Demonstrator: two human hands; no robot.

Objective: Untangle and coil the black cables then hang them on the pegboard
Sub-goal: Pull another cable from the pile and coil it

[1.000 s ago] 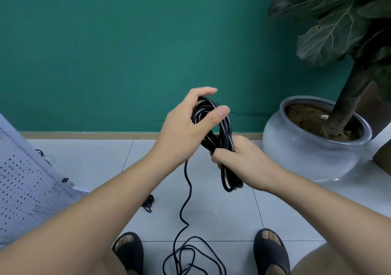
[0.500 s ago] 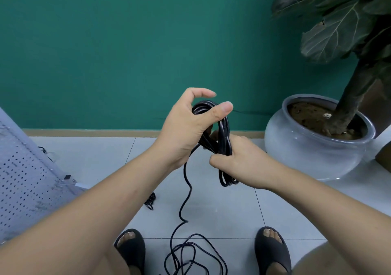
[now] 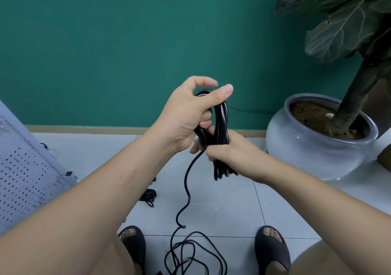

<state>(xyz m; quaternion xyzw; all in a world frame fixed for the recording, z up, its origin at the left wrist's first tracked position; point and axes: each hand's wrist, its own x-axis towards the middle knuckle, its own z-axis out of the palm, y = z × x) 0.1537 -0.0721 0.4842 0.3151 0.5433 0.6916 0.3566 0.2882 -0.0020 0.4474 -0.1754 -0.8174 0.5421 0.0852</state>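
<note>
Pegboard [image 3: 23,175] stands off to our left. Loose cable [image 3: 190,251] heaps between our feet, one strand rising to the coil [image 3: 221,118]. Right hand [image 3: 234,154] fists the coil's middle; left hand [image 3: 182,118] curls round its top loops. Risk: the heap snags mid-wrap, we tug, and loops slip out of the right fist.

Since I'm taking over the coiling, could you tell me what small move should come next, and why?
Probably wind one more loop onto the coil: the left hand holds its top, the right hand grips its middle, and a long loose tail trails down onto the floor, not yet coiled.
</note>
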